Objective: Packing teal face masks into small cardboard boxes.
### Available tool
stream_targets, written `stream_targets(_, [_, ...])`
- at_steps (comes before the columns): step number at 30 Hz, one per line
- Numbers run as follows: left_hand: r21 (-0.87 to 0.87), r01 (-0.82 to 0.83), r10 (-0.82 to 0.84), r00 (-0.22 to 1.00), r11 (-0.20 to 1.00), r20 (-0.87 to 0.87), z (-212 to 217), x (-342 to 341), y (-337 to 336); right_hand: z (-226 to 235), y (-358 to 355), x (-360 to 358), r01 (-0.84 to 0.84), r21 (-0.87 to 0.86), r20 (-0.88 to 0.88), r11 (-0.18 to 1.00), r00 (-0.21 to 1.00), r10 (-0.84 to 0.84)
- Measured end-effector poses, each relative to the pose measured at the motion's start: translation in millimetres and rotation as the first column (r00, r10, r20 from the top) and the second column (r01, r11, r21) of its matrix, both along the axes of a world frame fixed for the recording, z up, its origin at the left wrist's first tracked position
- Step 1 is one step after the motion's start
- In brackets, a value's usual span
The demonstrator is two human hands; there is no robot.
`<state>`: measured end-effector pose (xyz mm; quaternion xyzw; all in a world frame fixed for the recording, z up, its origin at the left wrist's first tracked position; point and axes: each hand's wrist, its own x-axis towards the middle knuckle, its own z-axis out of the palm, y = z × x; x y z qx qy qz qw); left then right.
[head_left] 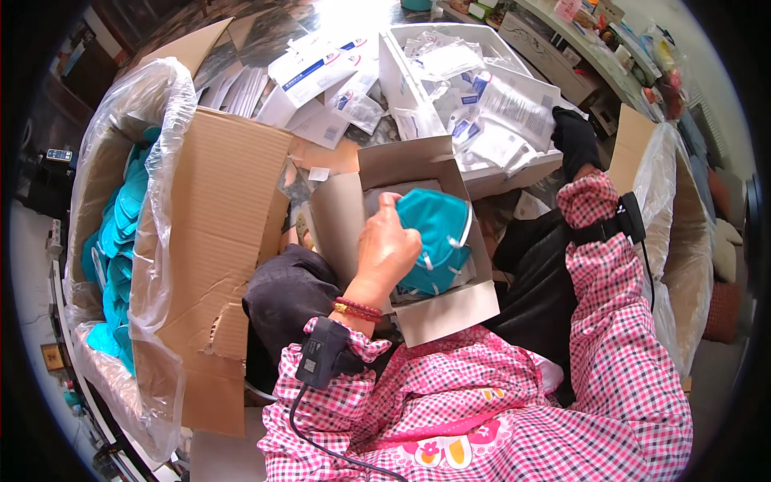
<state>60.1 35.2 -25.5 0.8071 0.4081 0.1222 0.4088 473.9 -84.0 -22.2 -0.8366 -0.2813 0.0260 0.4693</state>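
My left hand [389, 245] is closed on a teal face mask [434, 217] by its left edge. It holds the mask over a small open cardboard box [442, 317] between my knees. Another teal mask [430, 275] lies below it inside the box, partly covered. Up to the right, my right hand [574, 140] wears a black glove. Its fingers curl at the edge of a clear plastic bag with printing [518, 108], which lies on top of a white box [502, 183] full of such bags. The glove hides most of the grip.
At the left stands a big carton [221, 265] lined with clear plastic and filled with teal masks [120, 233]. White and blue cartons [309, 76] and a row of flat paper pieces [241, 88] lie ahead. Another plastic-lined carton [675, 241] stands at my right.
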Motion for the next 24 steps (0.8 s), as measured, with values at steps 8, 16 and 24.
stream_targets(8, [-0.014,0.562,-0.477,0.689,0.827,-0.545,-40,-13,-34,-12,44,-56,-0.146,0.054,0.423,0.988,0.9,0.11])
stream_targets(16, [0.066,0.774,-0.71,0.608,0.63,-0.355,-45,-11,-44,-97,102,-221,-0.57,-0.659,0.019,0.491,0.64,0.768])
stream_targets(24, [-0.057,0.815,-0.692,0.451,0.577,-0.564,-56,-13,-45,-128,105,-223,-0.564,-0.654,0.192,0.504,0.52,0.832])
